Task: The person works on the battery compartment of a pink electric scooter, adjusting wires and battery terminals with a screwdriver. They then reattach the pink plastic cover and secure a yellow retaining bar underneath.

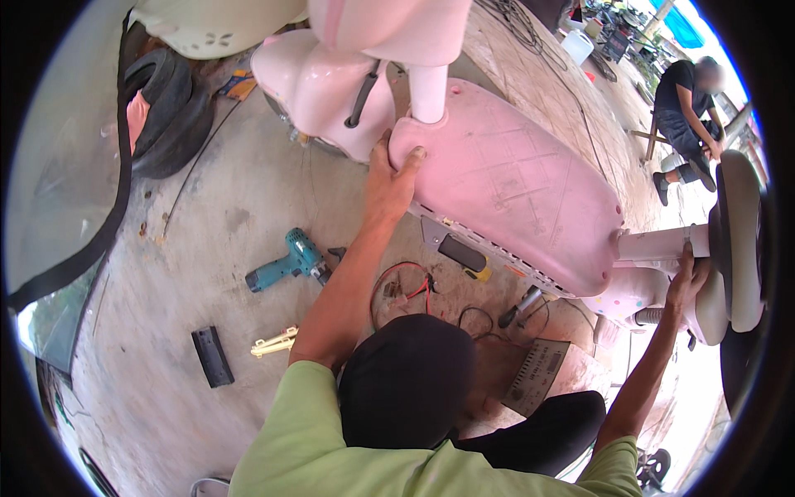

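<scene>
A pink electric scooter stands in front of me, its flat, scuffed footboard [513, 182] slanting from upper left to lower right. My left hand [393, 182] is closed on the footboard's front left edge, thumb on top and fingers partly hidden beneath. At the rear, my right hand [686, 282] is closed round the pink seat tube [654, 244], just under the grey and black seat [744, 240]. Below the footboard's near side, a metal plate and a dark rectangular part with a yellow end [464, 255] show.
On the concrete lie a teal cordless drill [290, 261], a black plastic cover [213, 356], cream plastic strips [273, 342], a red cable [402, 269] and a grey box [537, 377]. Black tyres [170, 124] lie far left. Another person [687, 116] sits at far right.
</scene>
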Motion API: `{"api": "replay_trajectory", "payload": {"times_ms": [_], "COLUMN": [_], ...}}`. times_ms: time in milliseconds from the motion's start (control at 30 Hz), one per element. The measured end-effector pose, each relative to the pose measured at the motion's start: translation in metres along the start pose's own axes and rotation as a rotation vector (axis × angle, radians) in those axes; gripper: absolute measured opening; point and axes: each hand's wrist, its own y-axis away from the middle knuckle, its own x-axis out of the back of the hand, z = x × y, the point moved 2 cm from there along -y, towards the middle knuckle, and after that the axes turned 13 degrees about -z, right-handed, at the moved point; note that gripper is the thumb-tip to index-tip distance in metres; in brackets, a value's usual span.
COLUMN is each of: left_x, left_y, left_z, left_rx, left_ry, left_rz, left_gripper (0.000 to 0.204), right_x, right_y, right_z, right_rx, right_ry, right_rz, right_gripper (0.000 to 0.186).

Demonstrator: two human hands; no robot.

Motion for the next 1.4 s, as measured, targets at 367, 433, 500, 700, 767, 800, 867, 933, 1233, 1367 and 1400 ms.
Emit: {"api": "replay_trajectory", "payload": {"times_ms": [367, 433, 500, 700, 767, 800, 867, 933, 1233, 1367, 1400], "left_x": [0.013, 0.014, 0.007, -0.001, -0.004, -0.006, -0.007, -0.010, -0.029, -0.024, -0.024], "left_y": [0.034, 0.040, 0.049, 0.059, 0.063, 0.066, 0.072, 0.080, 0.087, 0.086, 0.086], "left_z": [0.005, 0.013, 0.021, 0.014, 0.015, 0.018, 0.025, 0.030, 0.008, 0.009, 0.010], "left_rx": [0.026, 0.175, 0.154, 0.082, 0.034, 0.006, -0.023, -0.025, 0.003, -0.012, -0.011], "left_ry": [0.090, 0.036, 0.167, 0.538, 0.648, 0.712, 0.810, 0.880, 0.771, 0.767, 0.777], "left_rz": [0.026, -0.039, -0.007, 0.033, 0.057, 0.060, 0.048, 0.017, -0.039, -0.035, -0.035], "left_gripper": [0.069, 0.070, 0.071, 0.067, 0.066, 0.066, 0.068, 0.071, 0.080, 0.080, 0.081], "right_x": [0.012, 0.015, 0.013, 0.013, 0.010, 0.009, 0.010, 0.012, 0.007, 0.003, 0.001], "right_y": [-0.006, -0.006, -0.007, -0.013, -0.011, -0.009, -0.011, -0.011, -0.006, -0.009, -0.009], "right_z": [-0.004, 0.001, -0.002, -0.005, -0.013, -0.017, -0.015, -0.014, -0.032, -0.031, -0.032], "right_rx": [-0.147, -0.150, -0.146, -0.132, -0.119, -0.113, -0.115, -0.134, -0.192, -0.186, -0.182], "right_ry": [-0.082, -0.101, -0.103, -0.022, -0.036, -0.043, -0.094, -0.130, -0.174, -0.189, -0.191], "right_rz": [-0.065, -0.063, -0.043, -0.076, -0.072, -0.069, -0.054, -0.029, 0.042, 0.037, 0.039], "right_gripper": [0.056, 0.055, 0.053, 0.047, 0.046, 0.046, 0.047, 0.049, 0.052, 0.052, 0.052]}}
